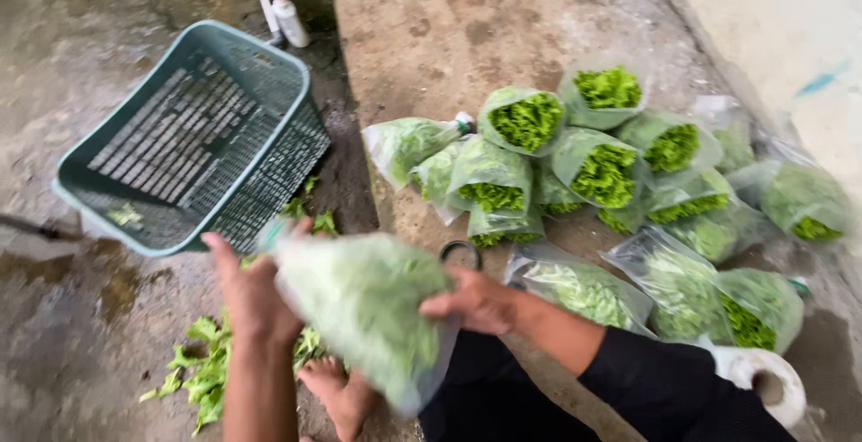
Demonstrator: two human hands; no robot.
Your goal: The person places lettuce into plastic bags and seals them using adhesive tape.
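A teal slatted plastic crate [193, 137] lay tipped on its side on the wet concrete floor [54, 65], its open mouth facing the camera, with a white plastic pipe fitting [285, 13] behind it. Loose green lettuce leaves [202, 375] were scattered on the floor below the crate, next to a bare foot [339, 393]. On the raised concrete slab [449, 20] to the right sat a heap of clear plastic bags packed with green lettuce [597, 168], most lying with their open mouths and leaf tops turned toward the camera, and a white roll of tape [768, 379] lay at the near right edge. In front of all this, a clear plastic bag stuffed with green lettuce [364, 307] was held above the floor between both hands, its long axis slanting from upper left down to lower right, blurred by motion. The left hand [251, 294] pressed against the bag's upper left end with fingers spread and extended. The right hand [471, 301], in a black sleeve [669, 388], gripped the bag's right side, fingers curled together around the plastic. Nothing stood between the bag and the heap.
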